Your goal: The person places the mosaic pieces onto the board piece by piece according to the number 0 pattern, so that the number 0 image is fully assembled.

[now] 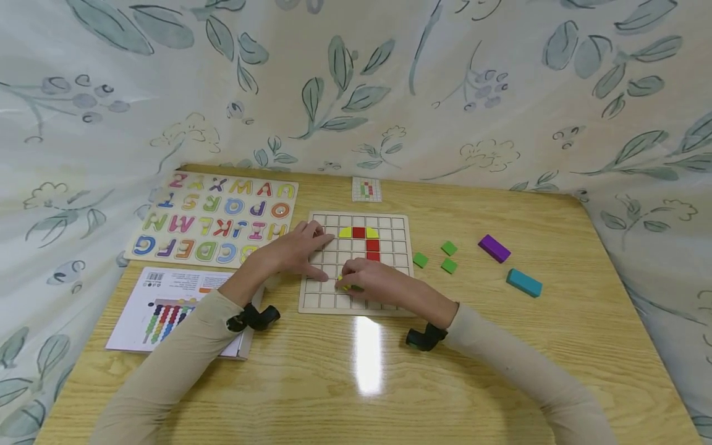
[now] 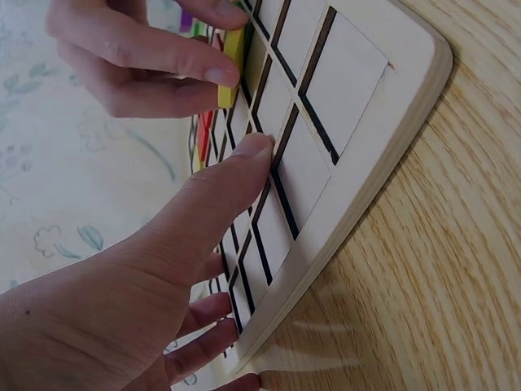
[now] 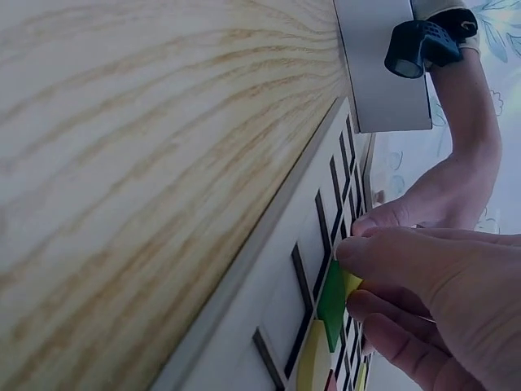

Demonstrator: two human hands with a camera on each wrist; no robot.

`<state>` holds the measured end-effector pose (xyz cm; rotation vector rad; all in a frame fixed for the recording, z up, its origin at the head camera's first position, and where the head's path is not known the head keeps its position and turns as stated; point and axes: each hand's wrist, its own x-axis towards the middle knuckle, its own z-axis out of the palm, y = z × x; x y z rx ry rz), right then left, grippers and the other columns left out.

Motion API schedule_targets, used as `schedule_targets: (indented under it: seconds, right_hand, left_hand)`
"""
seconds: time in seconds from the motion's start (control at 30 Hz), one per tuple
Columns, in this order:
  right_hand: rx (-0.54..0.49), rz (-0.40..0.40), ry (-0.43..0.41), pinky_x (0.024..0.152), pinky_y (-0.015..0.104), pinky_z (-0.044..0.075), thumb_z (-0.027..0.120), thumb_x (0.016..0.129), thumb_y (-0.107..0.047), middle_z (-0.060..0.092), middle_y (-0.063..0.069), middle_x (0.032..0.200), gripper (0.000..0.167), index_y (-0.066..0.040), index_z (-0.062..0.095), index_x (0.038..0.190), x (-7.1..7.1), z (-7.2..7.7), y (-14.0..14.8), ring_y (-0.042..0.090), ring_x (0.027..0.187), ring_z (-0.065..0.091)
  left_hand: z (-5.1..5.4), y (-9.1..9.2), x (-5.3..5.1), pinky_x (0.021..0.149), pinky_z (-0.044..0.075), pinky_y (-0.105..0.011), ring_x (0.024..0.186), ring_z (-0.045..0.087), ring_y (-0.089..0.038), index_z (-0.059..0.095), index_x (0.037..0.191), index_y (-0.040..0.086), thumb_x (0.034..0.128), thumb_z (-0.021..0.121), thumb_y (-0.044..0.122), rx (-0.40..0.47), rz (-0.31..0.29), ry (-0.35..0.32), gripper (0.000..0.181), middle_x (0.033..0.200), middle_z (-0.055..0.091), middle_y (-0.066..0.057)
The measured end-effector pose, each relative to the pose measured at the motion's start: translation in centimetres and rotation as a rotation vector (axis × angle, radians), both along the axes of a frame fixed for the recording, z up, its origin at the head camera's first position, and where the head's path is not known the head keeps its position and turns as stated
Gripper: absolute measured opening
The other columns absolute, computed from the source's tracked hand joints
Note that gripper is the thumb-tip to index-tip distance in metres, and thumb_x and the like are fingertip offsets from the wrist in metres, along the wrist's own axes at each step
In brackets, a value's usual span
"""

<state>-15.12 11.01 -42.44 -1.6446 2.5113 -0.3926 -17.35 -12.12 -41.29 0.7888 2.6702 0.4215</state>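
Note:
A wooden grid board [image 1: 326, 301] lies on the table in the head view. My right hand [image 1: 375, 281] is over its lower middle, pinching a small yellow tile [image 2: 231, 69] that stands tilted on edge in the left wrist view. Beside that tile a green tile [image 3: 332, 305] and another yellow tile [image 3: 313, 356] lie on the grid. My left hand [image 1: 297, 250] rests at the board's left side, its thumb and fingers spread and touching the board. Farther up the grid are red tiles [image 1: 373, 246] and rounded yellow tiles [image 1: 345, 232].
Several loose green tiles [image 1: 449, 265] lie right of the board, with a purple block [image 1: 494, 248] and a teal block [image 1: 524, 282] beyond. A pattern card [image 1: 366, 190] is behind it. To the left are an alphabet board [image 1: 211, 216] and a printed box [image 1: 128, 309].

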Motion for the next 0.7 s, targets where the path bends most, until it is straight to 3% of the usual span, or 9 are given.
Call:
schedule_targets:
  seconds: [0.17, 0.7]
  right_hand:
    - [0.007, 0.03, 0.029, 0.084, 0.024, 0.053, 0.071, 0.088, -0.015, 0.066, 0.005, 0.104, 0.018, -0.013, 0.075, 0.106, -0.03, 0.03, 0.02, 0.014, 0.092, 0.062]
    - [0.024, 0.0, 0.062, 0.082, 0.021, 0.053, 0.07, 0.088, -0.014, 0.065, 0.004, 0.103, 0.019, -0.014, 0.074, 0.106, 0.44, 0.29, -0.1, 0.014, 0.092, 0.063]
  left_hand:
    - [0.06, 0.0, 0.05, 0.099, 0.043, -0.045, 0.121, 0.035, -0.029, 0.039, 0.148, 0.007, 0.0807, 0.075, 0.047, 0.0, -0.003, -0.008, 0.087, 0.134, 0.039, -0.013]
    - [-0.09, -0.09, -0.31, 0.101, 0.041, -0.047, 0.122, 0.036, -0.03, 0.039, 0.148, 0.009, 0.0807, 0.074, 0.049, -0.014, -0.003, -0.004, 0.085, 0.137, 0.039, -0.014]
